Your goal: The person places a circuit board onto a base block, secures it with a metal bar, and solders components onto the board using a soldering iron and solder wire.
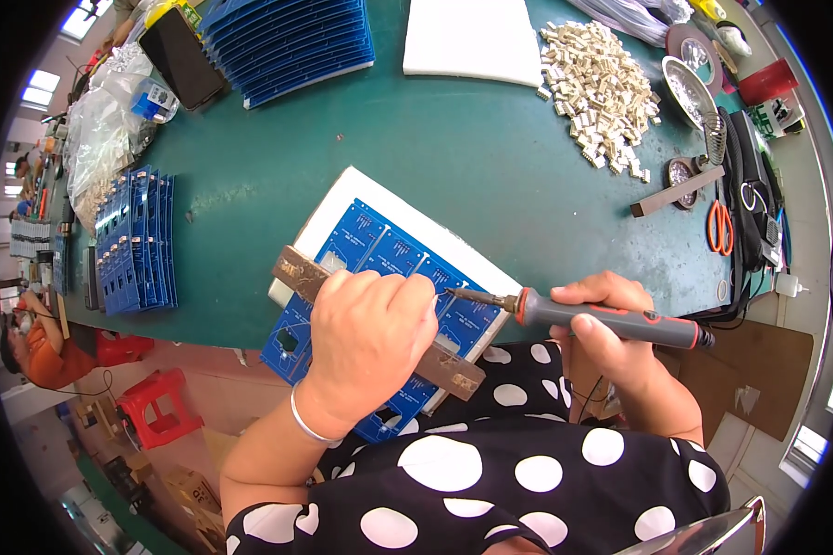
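My right hand point(606, 319) is wrapped round a grey soldering iron point(611, 322) with orange trim. Its metal tip points left and meets, or nearly meets, a blue circuit board panel point(352, 242). The panel lies slantwise on a white foam pad point(342, 199) at the table's near edge. Across the panel runs a flat brown metal bar point(453, 372). My left hand point(368, 328) rests over the middle of this bar, its fingers curled and closed beside the iron's tip. What the fingertips pinch, if anything, is hidden.
At the back stand stacked blue boards point(292, 46), a white foam sheet point(472, 37) and a phone point(180, 57). More boards point(139, 242) stand left. On the right are a heap of small white connectors point(597, 92), a coiled iron holder point(714, 137) and orange-handled scissors point(719, 228).
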Tool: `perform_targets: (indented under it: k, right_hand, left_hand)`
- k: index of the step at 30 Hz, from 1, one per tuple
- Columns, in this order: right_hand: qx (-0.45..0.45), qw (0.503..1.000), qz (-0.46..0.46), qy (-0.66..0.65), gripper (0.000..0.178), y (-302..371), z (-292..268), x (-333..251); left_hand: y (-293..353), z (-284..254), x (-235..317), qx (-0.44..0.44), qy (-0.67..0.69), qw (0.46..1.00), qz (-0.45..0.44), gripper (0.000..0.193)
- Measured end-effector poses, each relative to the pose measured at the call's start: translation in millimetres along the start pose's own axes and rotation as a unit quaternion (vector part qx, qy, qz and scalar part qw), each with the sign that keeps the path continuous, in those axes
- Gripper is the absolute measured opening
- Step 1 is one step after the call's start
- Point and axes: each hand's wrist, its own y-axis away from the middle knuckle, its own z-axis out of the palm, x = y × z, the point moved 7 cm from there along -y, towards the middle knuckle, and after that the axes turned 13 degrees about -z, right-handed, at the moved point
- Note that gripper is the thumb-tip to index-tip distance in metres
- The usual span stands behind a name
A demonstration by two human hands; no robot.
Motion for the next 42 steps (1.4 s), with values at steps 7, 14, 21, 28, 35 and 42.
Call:
perform_targets:
  k: [7, 14, 21, 28, 35, 42]
  right_hand:
    - [-0.010, 1.000, -0.002, 0.008, 0.024, -5, 1, -1]
    - [0.070, 0.995, 0.001, -0.069, 0.027, 7, -6, 10]
    - [0.127, 0.983, 0.013, -0.128, 0.029, 35, -31, 15]
    - [0.092, 0.992, 0.020, -0.081, 0.023, 41, -31, 16]
    - [0.067, 0.995, 0.020, -0.070, 0.022, 37, -27, 14]
    - [0.062, 0.996, 0.010, -0.070, 0.022, 33, -25, 12]
  left_hand:
    - [-2, -10, -11, 0.032, 0.058, 0.997, -0.034, 0.015]
    - [7, -13, -11, 0.030, 0.099, 0.993, -0.061, 0.017]
    - [9, -2, 15, 0.016, 0.051, 0.998, -0.014, 0.017]
    - [7, 6, 30, 0.000, 0.031, 0.999, 0.014, 0.017]
    - [4, 11, 34, -0.011, 0.025, 0.999, 0.018, 0.017]
    - [3, 14, 33, -0.016, 0.013, 1.000, 0.017, 0.018]
